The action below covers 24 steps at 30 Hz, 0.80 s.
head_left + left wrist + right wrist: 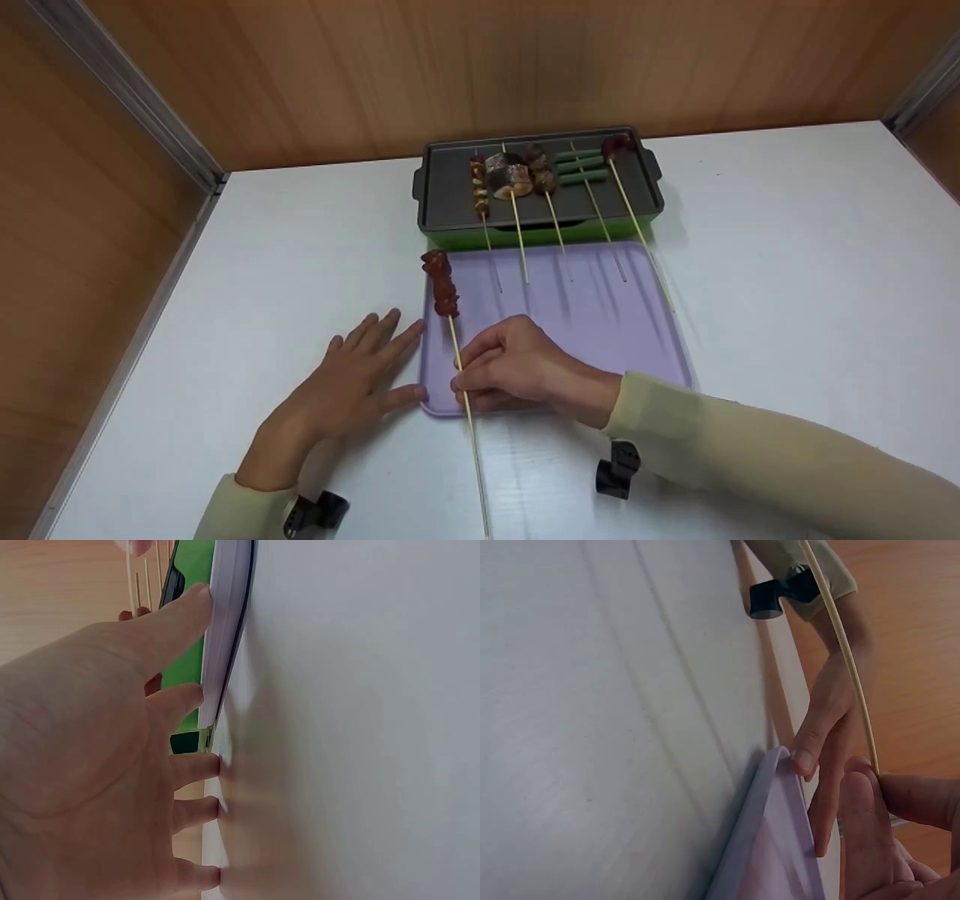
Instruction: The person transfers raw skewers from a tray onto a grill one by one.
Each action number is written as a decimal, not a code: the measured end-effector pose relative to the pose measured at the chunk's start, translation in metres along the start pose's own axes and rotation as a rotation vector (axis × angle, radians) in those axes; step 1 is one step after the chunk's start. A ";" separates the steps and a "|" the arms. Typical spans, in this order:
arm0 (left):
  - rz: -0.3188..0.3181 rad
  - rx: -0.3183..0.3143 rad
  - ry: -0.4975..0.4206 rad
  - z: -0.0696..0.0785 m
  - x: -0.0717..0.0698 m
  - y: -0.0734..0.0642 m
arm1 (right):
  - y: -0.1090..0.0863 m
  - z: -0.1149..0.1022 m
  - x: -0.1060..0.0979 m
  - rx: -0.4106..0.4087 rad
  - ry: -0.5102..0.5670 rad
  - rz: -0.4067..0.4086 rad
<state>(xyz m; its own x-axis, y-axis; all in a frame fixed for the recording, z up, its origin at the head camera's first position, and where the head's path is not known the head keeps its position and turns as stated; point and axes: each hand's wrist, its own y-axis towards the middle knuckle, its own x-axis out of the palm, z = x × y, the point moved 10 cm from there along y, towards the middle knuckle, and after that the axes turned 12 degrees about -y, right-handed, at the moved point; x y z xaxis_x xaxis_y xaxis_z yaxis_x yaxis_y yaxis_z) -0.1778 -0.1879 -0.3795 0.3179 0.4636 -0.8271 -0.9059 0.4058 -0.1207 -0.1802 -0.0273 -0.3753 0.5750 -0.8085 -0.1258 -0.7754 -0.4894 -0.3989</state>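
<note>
My right hand (517,367) pinches the wooden stick of a meat skewer (444,289) between thumb and fingers. Its reddish-brown meat end lies over the left side of the purple tray (600,330), and the stick's lower end extends past the tray's near edge. In the right wrist view the stick (851,667) runs up from the pinching fingertips. My left hand (349,386) is spread with straight fingers at the tray's left edge. The left wrist view shows its thumb (180,619) touching the tray's side, with other fingertips down on the white table.
Behind the tray stands a green grill box with a dark grill plate (450,202). Several skewers lie across it, including fish chunks (510,178) and green vegetable pieces (581,166), their sticks jutting over the tray. Wooden panels (375,75) border the white table (300,247).
</note>
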 end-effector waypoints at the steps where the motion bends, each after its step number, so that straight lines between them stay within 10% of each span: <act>1: 0.003 0.002 -0.001 0.000 0.000 0.000 | 0.000 -0.003 -0.001 -0.006 0.001 0.004; 24: -0.001 0.001 -0.029 0.000 -0.001 -0.002 | 0.051 -0.058 -0.044 0.009 0.059 0.162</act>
<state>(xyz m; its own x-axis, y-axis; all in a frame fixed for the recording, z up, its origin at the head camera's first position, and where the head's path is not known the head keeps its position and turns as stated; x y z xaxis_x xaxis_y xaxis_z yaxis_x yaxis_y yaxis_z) -0.1766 -0.1887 -0.3783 0.3270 0.4860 -0.8105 -0.9052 0.4075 -0.1208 -0.2601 -0.0351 -0.3376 0.4257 -0.8947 -0.1353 -0.8542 -0.3480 -0.3862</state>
